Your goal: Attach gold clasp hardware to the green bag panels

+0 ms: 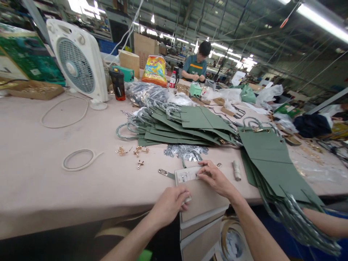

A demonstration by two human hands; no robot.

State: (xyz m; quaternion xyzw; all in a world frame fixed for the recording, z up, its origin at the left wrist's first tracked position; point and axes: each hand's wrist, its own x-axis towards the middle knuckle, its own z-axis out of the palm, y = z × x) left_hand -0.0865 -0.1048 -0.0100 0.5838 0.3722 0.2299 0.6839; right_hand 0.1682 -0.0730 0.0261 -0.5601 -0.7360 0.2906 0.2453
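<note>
A beige bag panel (pixel 202 197) lies over the table's near edge, with more beige layers below it. My left hand (pixel 170 204) pinches its left edge. My right hand (pixel 214 177) presses its fingertips on a small white strip (pixel 186 176) at the panel's top. A green strap end with a metal fitting (pixel 164 173) sticks out to the left of the strip. Small gold metal fittings (pixel 136 152) lie scattered to the left. A short grey roll (pixel 236 170) rests to the right of my right hand.
Stacks of green bag panels with wrapped handles lie mid-table (pixel 185 127) and at the right edge (pixel 269 159). A white fan (pixel 77 59), a dark bottle (pixel 117 84) and white cord loops (pixel 78 159) stand left. A person in a green apron (pixel 196 65) works at the far end.
</note>
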